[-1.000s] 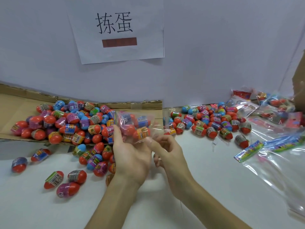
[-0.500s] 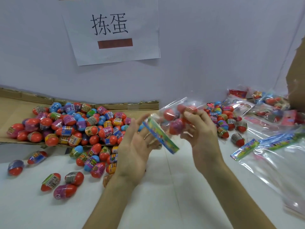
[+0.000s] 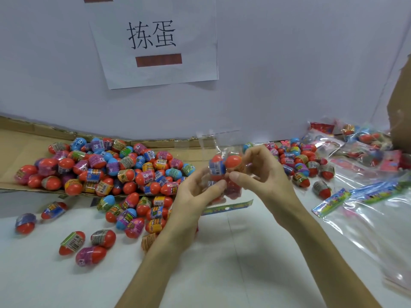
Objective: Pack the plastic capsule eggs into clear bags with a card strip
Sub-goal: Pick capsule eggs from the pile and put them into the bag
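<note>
Above the white table (image 3: 233, 258), the left hand (image 3: 193, 196) and right hand (image 3: 266, 174) pinch a clear bag (image 3: 232, 187) of plastic eggs (image 3: 232, 161), card strip (image 3: 226, 207) hanging low; the light, slippery film likely grips best around the eggs.

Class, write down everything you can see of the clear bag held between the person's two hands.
The clear bag is thin, glossy, crinkled plastic film, held upright above the white table. The left hand and right hand pinch it from either side. Inside sit several capsule eggs, the topmost orange-red beside one with a blue label. Empty film sticks up above them; a colourful card strip hangs at its lower end, slightly tilted. Whether it is sealed cannot be told.
</note>
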Available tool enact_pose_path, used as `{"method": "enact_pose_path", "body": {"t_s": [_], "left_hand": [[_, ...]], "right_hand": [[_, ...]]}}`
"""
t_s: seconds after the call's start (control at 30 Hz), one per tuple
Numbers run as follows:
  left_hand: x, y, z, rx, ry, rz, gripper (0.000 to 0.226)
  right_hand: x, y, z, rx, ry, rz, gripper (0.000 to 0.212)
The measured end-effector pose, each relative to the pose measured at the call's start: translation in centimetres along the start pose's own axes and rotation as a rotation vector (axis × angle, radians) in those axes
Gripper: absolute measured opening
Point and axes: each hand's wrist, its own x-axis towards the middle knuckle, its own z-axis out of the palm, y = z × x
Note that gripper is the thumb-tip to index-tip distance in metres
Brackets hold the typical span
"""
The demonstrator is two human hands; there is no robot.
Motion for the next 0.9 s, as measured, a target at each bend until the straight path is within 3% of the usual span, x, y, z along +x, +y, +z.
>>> {"method": "enact_pose_path", "body": {"t_s": [0.1, 0.27, 0.37, 0.53, 0.63, 0.8, 0.9], "left_hand": [[0.2, 0.0, 0.0, -0.015, 0.015, 0.01, 0.034], [-0.3, 0.3, 0.4, 0.022, -0.008, 0.042, 0.035], [-0.3, 0.4, 0.8, -0.009, 0.043, 0.056, 0.03], [-0.2, 0.4, 0.6, -0.01, 0.129, 0.084, 0.021], [-0.3, 0.4, 0.6, -0.018, 0.132, 0.111, 0.021], [-0.4, 0.5, 0.8, -0.032, 0.16, 0.152, 0.018], [-0.3, 0.7, 0.5, -0.076, 0.226, 0.148, 0.022]], "right_hand": [[0.1, 0.1, 0.1, 0.042, 0.029, 0.007, 0.05], [0.1, 0.3, 0.4, 0.027, 0.114, -0.049, 0.009], [0.0, 0.5, 0.8, 0.009, 0.14, -0.065, 0.015], [-0.2, 0.3, 1.5, -0.007, 0.048, -0.024, 0.023], [-0.4, 0.4, 1.7, -0.057, 0.071, -0.075, 0.011], [-0.3, 0.5, 1.7, 0.136, 0.089, -0.002, 0.009], [-0.1, 0.6, 1.7, 0.157, 0.004, 0.094, 0.029]]}}
